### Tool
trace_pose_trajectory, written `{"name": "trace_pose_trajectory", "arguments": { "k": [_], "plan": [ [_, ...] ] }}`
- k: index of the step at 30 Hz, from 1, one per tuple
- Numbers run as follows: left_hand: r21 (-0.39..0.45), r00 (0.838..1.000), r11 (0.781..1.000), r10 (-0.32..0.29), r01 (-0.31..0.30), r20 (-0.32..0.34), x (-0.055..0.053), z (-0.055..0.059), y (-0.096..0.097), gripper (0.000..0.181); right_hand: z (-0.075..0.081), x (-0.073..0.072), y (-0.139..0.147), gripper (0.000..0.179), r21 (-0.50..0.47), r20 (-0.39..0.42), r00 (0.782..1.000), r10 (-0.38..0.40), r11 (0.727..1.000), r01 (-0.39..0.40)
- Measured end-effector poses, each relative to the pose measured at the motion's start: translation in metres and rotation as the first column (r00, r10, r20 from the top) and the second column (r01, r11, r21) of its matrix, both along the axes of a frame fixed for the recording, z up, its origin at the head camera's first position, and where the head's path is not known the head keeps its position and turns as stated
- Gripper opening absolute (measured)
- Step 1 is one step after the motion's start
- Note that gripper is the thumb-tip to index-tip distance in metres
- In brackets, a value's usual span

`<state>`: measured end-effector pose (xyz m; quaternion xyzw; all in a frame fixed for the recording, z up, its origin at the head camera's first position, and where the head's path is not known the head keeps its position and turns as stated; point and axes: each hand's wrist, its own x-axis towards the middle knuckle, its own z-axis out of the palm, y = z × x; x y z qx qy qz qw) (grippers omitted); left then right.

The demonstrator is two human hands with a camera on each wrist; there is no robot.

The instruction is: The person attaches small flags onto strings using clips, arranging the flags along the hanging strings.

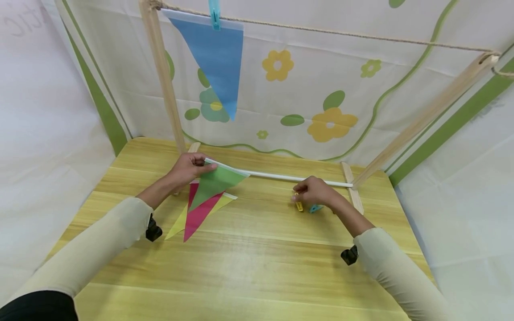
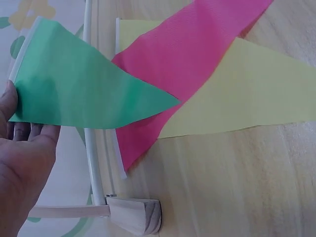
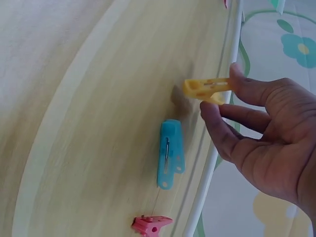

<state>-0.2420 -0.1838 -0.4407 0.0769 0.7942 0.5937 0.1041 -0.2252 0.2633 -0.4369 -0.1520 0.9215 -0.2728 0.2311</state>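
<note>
My left hand (image 1: pixel 190 168) pinches a green triangular flag (image 2: pixel 84 81) by its white-edged top, holding it above the table. Beneath it a pink flag (image 2: pixel 182 49) lies across a yellow flag (image 2: pixel 237 94) on the wood. Over to the right, my right hand (image 1: pixel 317 191) holds a yellow clothespin (image 3: pixel 205 89) between thumb and fingers, just off the tabletop. A blue clothespin (image 3: pixel 170 153) lies beside that hand, and farther along is a pink clothespin (image 3: pixel 150 225), partly cut off in the right wrist view.
Two wooden posts, left (image 1: pixel 162 76) and right (image 1: pixel 425 118), carry a twine line (image 1: pixel 321 30). A blue flag (image 1: pixel 218 53) hangs from it under a light-blue clothespin (image 1: pixel 215 18). A white rod (image 1: pixel 273 176) joins the posts low down, and a flowered cloth (image 1: pixel 249 102) stands behind.
</note>
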Motion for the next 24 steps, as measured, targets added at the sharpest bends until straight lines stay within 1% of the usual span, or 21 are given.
{"name": "trace_pose_trajectory", "arguments": {
  "k": [6, 9, 13, 16, 19, 22, 24],
  "plan": [
    [0.05, 0.999, 0.999, -0.012, 0.011, 0.033, -0.002, 0.003, 0.001, 0.027, 0.003, 0.0, 0.003, 0.039, -0.07, -0.014, 1.0, 0.018, 0.997, -0.019],
    [0.059, 0.999, 0.998, -0.011, 0.009, 0.032, -0.002, 0.005, 0.001, 0.026, 0.003, 0.0, 0.004, 0.035, -0.096, -0.01, 1.0, 0.011, 0.995, -0.012],
    [0.085, 1.0, 0.996, -0.008, 0.007, 0.023, -0.002, 0.008, 0.002, 0.029, 0.003, -0.001, 0.005, 0.036, -0.156, 0.046, 0.999, -0.018, 0.987, 0.025],
    [0.113, 1.0, 0.994, -0.004, 0.002, 0.019, -0.002, 0.009, 0.003, 0.038, 0.004, -0.002, 0.006, 0.039, -0.219, 0.113, 0.993, -0.043, 0.974, 0.067],
    [0.127, 1.0, 0.992, -0.001, -0.001, 0.023, -0.002, 0.012, 0.004, 0.044, 0.003, -0.004, 0.006, 0.041, -0.258, 0.151, 0.987, -0.062, 0.961, 0.1],
    [0.132, 1.0, 0.991, 0.004, -0.008, 0.031, -0.001, 0.015, 0.003, 0.047, 0.002, -0.005, 0.007, 0.043, -0.267, 0.153, 0.986, -0.069, 0.958, 0.109],
    [0.131, 0.999, 0.991, 0.008, -0.012, 0.032, -0.002, 0.017, 0.003, 0.044, 0.002, -0.006, 0.008, 0.044, -0.269, 0.151, 0.986, -0.071, 0.957, 0.11]
  ]
}}
